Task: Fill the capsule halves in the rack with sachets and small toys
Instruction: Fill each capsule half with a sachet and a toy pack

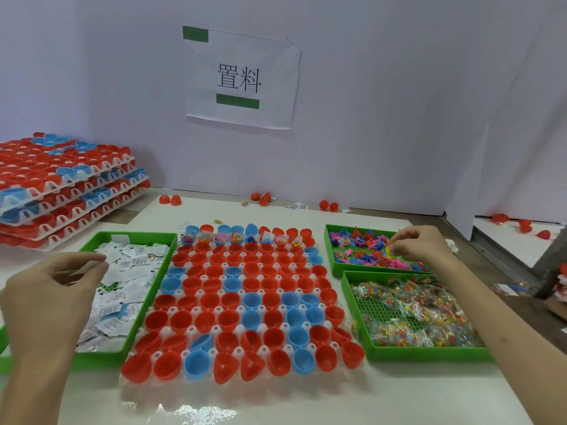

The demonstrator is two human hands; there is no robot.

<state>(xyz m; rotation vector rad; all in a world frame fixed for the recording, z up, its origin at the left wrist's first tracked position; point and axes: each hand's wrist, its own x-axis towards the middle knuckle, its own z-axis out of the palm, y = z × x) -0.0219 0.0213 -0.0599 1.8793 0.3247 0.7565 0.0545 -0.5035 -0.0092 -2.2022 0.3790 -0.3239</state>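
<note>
White sachet pinched in your left hand, right hand fingers closed picking among toys: lift 1 toy only, then fill the nearest empty capsule halves.

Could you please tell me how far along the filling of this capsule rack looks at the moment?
Barely started. Done: only the far row of the rack holds toys and sachets. In hand: the left hand pinches a white sachet over the sachet tray, while the right hand reaches into the tray of colourful toys. Left: every nearer row of red and blue halves looks empty.
</note>
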